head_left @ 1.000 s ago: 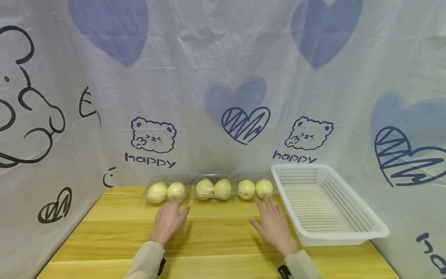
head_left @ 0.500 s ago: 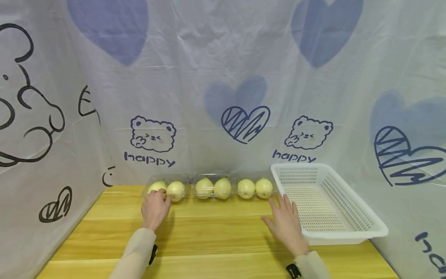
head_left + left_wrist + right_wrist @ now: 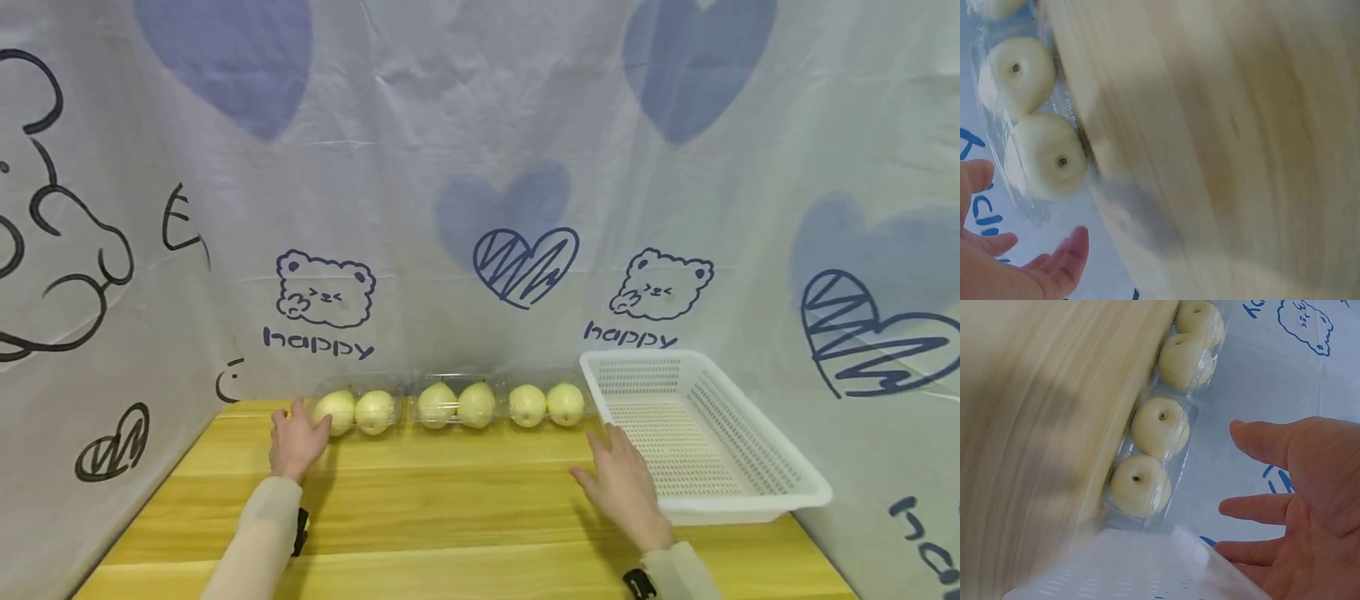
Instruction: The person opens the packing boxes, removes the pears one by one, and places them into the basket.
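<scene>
Three clear plastic packs, each with two pale yellow-green pears, stand in a row along the table's back edge: a left pack [image 3: 395, 392], a middle pack [image 3: 457, 413] and a right pack [image 3: 546, 414]. My left hand [image 3: 297, 443] is at the outer end of the left pack, fingers loosely bent. In the left wrist view a gap shows between its fingers [image 3: 1072, 256] and the nearest pear [image 3: 1047, 156]. Beside the left rim of a white plastic basket [image 3: 750, 503], my right hand [image 3: 624, 487] hovers with its fingers spread, holding nothing.
The wooden table [image 3: 450, 517] carries the packs and the basket, whose slotted floor is visible at the right. A white printed cloth [image 3: 420, 192] hangs right behind the packs and along both sides.
My left hand has moved left, from the front of the left pack, past its left pear, to its outer end. My right hand has shifted right, from the right pack towards the basket.
</scene>
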The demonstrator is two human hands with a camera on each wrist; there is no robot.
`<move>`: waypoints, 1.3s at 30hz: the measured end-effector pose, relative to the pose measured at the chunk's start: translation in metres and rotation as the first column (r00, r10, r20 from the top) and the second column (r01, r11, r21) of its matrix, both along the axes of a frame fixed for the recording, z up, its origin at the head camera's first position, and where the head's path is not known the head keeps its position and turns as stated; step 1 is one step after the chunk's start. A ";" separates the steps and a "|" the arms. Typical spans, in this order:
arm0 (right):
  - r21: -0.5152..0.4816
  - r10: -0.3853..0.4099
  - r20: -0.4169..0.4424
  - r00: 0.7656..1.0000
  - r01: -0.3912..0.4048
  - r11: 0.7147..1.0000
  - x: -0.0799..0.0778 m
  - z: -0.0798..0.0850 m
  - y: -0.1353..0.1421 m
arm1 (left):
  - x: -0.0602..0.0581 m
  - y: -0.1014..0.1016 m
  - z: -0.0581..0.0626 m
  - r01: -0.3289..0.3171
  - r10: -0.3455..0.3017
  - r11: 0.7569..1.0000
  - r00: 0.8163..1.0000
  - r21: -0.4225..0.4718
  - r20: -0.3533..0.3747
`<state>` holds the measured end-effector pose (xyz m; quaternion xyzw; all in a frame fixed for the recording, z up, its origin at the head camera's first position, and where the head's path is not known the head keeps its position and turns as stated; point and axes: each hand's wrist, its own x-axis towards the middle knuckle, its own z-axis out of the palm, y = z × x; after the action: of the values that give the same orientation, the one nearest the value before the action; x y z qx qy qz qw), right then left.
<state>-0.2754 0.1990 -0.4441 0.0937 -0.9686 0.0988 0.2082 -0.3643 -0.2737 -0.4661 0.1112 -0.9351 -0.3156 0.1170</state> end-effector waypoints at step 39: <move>-0.068 -0.044 -0.083 0.996 0.038 0.997 -0.004 -0.005 0.005 | 0.006 -0.012 0.004 -0.018 -0.150 0.687 0.975 0.726 0.166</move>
<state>-0.2794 0.2041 -0.4496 0.0709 -0.9568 0.1224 0.2540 -0.3588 -0.2861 -0.4622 0.1472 -0.7453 -0.6484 -0.0484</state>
